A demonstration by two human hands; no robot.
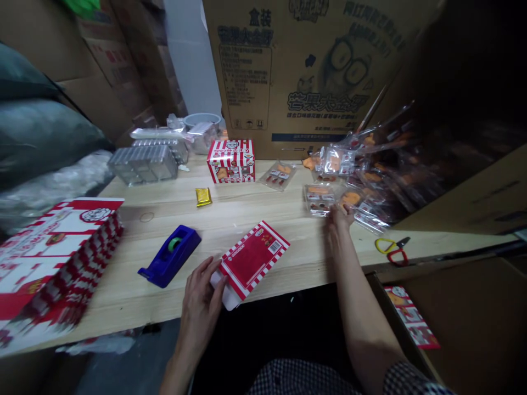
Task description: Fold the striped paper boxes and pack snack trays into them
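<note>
My left hand (202, 293) grips the open flap end of a red and white striped carton (255, 258), thumb on one side and fingers on the other. The carton lies on its side at the front of the wooden table. Farther right, my right hand (341, 222) reaches to a clear plastic pack (319, 198) with orange and brown pieces inside. Its fingertips are at the pack's lower right corner, beside a heap of similar packs (370, 175). Blur and overlap hide whether those fingers have closed on a pack.
A blue tape dispenser (173, 253) and a gold sachet (203, 197) lie left of centre. Flattened striped cartons (61, 247) are stacked at left. Behind stand an assembled striped box (231, 161), clear trays (144, 163) and a large cardboard box (288, 71). Scissors (393, 249) lie at right.
</note>
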